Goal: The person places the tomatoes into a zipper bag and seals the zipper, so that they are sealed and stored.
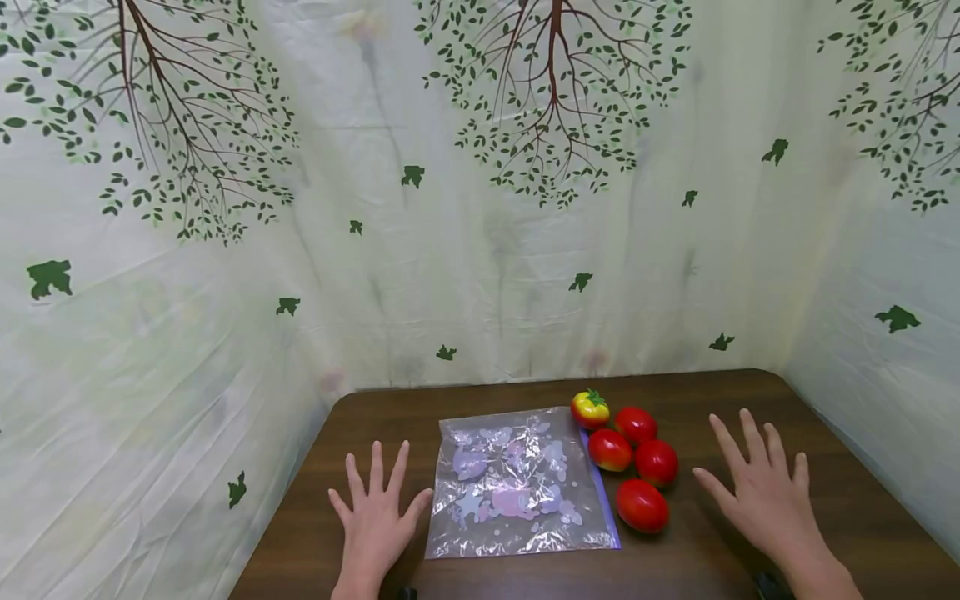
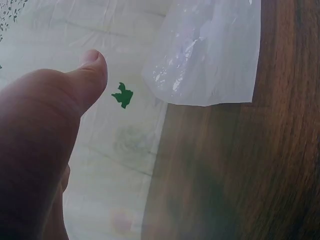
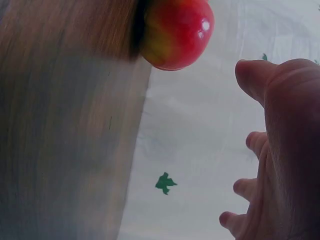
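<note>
Pale cloth backdrop (image 1: 495, 267), head view: printed trees (image 1: 555, 92), green leaves (image 1: 49, 277); before it, dark brown table (image 1: 525, 579). Five glossy fruits (image 1: 643, 506) (farthest yellow and red, green calyx) clustered along the right edge of a clear plastic bag (image 1: 522, 483), flat on the table, pastel print, violet strip at right. Left hand (image 1: 375, 525) left of bag, right hand (image 1: 772, 500) right of fruits: fingers spread, both unladen. Left wrist view: bag apart from extended thumb. Right wrist view: one fruit, red with yellow patch.
</note>
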Action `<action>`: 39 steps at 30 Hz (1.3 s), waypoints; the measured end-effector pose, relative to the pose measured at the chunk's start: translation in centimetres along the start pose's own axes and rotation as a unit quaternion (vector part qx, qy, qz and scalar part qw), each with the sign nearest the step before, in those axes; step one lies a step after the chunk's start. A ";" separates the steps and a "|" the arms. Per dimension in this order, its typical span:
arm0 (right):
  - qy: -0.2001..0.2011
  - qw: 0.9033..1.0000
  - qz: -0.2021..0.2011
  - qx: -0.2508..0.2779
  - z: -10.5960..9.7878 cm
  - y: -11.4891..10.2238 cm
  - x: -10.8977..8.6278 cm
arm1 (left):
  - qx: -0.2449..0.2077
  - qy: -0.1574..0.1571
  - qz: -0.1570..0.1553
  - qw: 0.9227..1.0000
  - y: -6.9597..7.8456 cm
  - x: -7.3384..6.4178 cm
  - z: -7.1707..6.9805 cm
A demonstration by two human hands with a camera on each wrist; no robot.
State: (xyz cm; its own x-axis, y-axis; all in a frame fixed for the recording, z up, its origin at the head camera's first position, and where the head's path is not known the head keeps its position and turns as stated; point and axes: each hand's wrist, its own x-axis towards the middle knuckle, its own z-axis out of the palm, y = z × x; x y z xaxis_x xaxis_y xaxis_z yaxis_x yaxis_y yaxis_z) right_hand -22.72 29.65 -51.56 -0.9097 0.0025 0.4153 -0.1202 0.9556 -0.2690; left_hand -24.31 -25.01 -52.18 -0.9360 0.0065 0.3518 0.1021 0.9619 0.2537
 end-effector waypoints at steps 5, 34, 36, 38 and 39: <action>0.011 1.000 -0.006 0.007 0.0 -0.1 0.0 | -0.018 -0.004 0.001 1.000 0.1 0.2 0.1; -0.006 0.985 -0.048 0.167 -0.2 -9.8 1.5 | -0.253 0.022 0.028 0.967 2.6 0.3 0.5; -0.006 0.983 -0.054 0.177 -0.2 -10.7 1.6 | -0.266 0.022 0.040 0.963 2.7 0.5 0.4; -0.005 0.981 -0.060 0.185 -0.1 -11.7 1.7 | -0.284 0.021 0.048 0.958 2.7 0.6 0.3; -0.007 0.980 -0.062 0.189 -0.1 -12.2 1.8 | -0.292 0.019 0.051 0.955 2.7 0.7 0.3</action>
State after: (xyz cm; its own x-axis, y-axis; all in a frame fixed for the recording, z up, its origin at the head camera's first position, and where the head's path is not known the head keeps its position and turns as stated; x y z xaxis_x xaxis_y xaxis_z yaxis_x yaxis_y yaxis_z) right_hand -22.84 18.07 -47.46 -0.8835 -0.1137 0.4544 -0.3667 0.7715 -0.5200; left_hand -24.79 -22.29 -51.49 -0.8992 0.0722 0.4316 0.3738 0.6395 0.6718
